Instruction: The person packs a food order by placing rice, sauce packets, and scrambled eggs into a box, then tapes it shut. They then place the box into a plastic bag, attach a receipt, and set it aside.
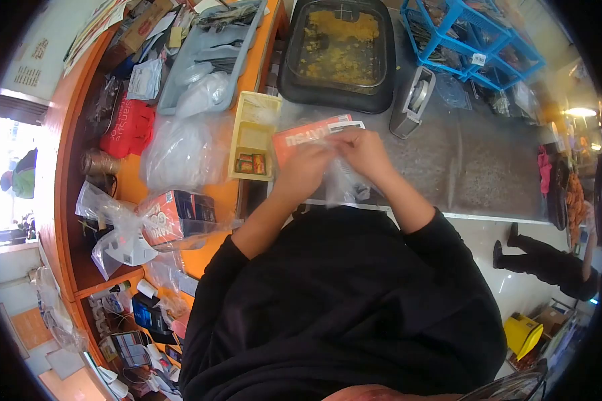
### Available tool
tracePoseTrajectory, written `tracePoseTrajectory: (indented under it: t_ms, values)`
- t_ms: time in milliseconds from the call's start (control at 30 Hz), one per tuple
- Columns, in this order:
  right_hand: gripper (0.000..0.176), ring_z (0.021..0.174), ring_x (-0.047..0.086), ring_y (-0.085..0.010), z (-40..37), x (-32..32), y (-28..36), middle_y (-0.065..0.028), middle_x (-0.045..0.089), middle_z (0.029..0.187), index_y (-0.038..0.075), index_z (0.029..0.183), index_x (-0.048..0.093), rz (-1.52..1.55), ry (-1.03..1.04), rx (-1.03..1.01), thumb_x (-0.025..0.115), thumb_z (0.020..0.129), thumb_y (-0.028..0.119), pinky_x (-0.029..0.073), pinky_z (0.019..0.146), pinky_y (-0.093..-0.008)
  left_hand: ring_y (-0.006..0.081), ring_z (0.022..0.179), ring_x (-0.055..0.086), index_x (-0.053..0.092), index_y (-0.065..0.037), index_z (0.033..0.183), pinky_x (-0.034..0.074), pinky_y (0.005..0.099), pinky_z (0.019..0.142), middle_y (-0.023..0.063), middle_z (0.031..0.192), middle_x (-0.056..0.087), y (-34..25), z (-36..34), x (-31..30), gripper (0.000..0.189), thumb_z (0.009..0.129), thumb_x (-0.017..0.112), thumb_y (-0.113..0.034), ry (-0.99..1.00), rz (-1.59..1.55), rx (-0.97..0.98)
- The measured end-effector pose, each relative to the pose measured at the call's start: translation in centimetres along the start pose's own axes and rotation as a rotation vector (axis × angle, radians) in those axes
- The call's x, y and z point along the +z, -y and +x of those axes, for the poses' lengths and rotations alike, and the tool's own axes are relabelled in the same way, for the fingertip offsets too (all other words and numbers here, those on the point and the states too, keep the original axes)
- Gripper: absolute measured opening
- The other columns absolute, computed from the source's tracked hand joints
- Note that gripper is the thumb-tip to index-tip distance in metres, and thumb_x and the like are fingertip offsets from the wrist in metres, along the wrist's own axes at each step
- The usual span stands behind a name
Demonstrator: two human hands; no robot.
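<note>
Close together in front of me, both hands work at a clear plastic bag [342, 182] around an orange printed box [287, 142] with white lettering. My left hand [304, 171] has its fingers curled in at the bag's gathered plastic. Beside it, my right hand [366, 154] pinches the plastic near the box's far corner. Loose plastic hangs below the hands toward the metal counter's [461, 167] near edge. The undersides of both hands and part of the box are hidden.
At the back is a black tray [287, 67] with yellow-brown food. A tape dispenser [409, 110] and blue baskets [441, 33] stand right of it. To the left are a cream divided box [251, 134], plastic bags [180, 157] and a bagged orange-and-black box [192, 212]. A person [548, 264] is at far right.
</note>
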State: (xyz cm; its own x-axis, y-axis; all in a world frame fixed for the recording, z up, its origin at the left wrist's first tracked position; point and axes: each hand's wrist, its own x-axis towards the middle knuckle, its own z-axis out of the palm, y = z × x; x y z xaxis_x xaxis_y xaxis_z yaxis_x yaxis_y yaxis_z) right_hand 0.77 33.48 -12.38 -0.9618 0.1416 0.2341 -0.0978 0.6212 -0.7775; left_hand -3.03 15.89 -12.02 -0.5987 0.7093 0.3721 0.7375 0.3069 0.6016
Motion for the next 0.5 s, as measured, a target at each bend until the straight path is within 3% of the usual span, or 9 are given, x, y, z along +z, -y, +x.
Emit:
tracePoseTrajectory:
  t_ms: [67,133,267,367,400,433,500]
  values:
    - [0.017,0.065,0.065,-0.021,-0.1,-0.3,0.2,-0.0141,0.068,0.079,0.005,0.091,0.071,0.038,0.011,0.035,0.069,0.078,0.017,0.049,0.062,-0.0317,0.0125,0.076,0.062,0.059,-0.001,0.103,0.051,0.0283,0.07,0.007,0.09,0.065,-0.1,0.5,0.4,0.018,0.086,0.06,-0.006,-0.081,-0.473,-0.42]
    - [0.018,0.066,0.064,-0.0177,-0.2,-0.4,0.3,-0.0134,0.069,0.078,0.005,0.091,0.071,0.113,0.032,0.115,0.069,0.078,0.016,0.049,0.062,-0.0304,0.0099,0.072,0.061,0.061,0.0,0.099,0.051,0.0253,0.065,0.0068,0.087,0.066,2.2,0.8,2.4,0.015,0.087,0.062,-0.009,-0.226,-0.664,-0.432]
    - [0.016,0.069,0.061,-0.0098,-0.1,-1.4,0.4,-0.0077,0.07,0.076,0.002,0.089,0.072,0.224,0.097,0.279,0.071,0.078,0.014,0.049,0.063,-0.026,0.0097,0.073,0.063,0.065,0.0,0.091,0.05,0.0237,0.062,0.0063,0.082,0.067,1.9,1.5,2.8,0.013,0.084,0.065,-0.011,-0.154,-0.757,-0.566]
    - [0.017,0.072,0.061,-0.0114,0.3,-1.2,-0.9,-0.0059,0.068,0.081,0.001,0.092,0.071,0.533,0.115,0.456,0.069,0.078,0.01,0.05,0.066,-0.0263,0.0099,0.07,0.063,0.069,-0.003,0.091,0.049,0.0251,0.059,0.0051,0.077,0.067,1.2,1.7,2.3,0.014,0.083,0.066,-0.015,-0.105,-0.627,-0.586]
    - [0.018,0.074,0.061,-0.0127,0.2,-1.3,-2.6,-0.0068,0.068,0.084,0.0,0.092,0.07,0.341,0.093,0.358,0.066,0.079,0.011,0.049,0.068,-0.0273,0.0105,0.069,0.063,0.07,-0.004,0.091,0.049,0.0261,0.058,0.0051,0.076,0.067,1.2,1.9,2.1,0.014,0.083,0.066,-0.016,-0.087,-0.586,-0.6]
    - [0.021,0.076,0.061,-0.0141,0.4,-1.7,-2.4,-0.0064,0.067,0.084,-0.001,0.092,0.069,0.373,0.119,0.344,0.064,0.078,0.014,0.049,0.07,-0.0281,0.0131,0.067,0.064,0.07,-0.006,0.09,0.049,0.0285,0.057,0.0075,0.077,0.067,1.0,1.7,1.4,0.015,0.083,0.065,-0.018,-0.079,-0.7,-0.571]
    - [0.021,0.074,0.061,-0.0144,0.7,-1.6,-2.4,-0.0052,0.065,0.084,0.0,0.094,0.067,0.574,0.123,0.43,0.063,0.08,0.015,0.05,0.067,-0.0277,0.0156,0.064,0.064,0.069,-0.006,0.086,0.049,0.0307,0.057,0.0093,0.077,0.067,1.9,1.4,2.7,0.015,0.08,0.066,-0.02,-0.14,-0.571,-0.511]
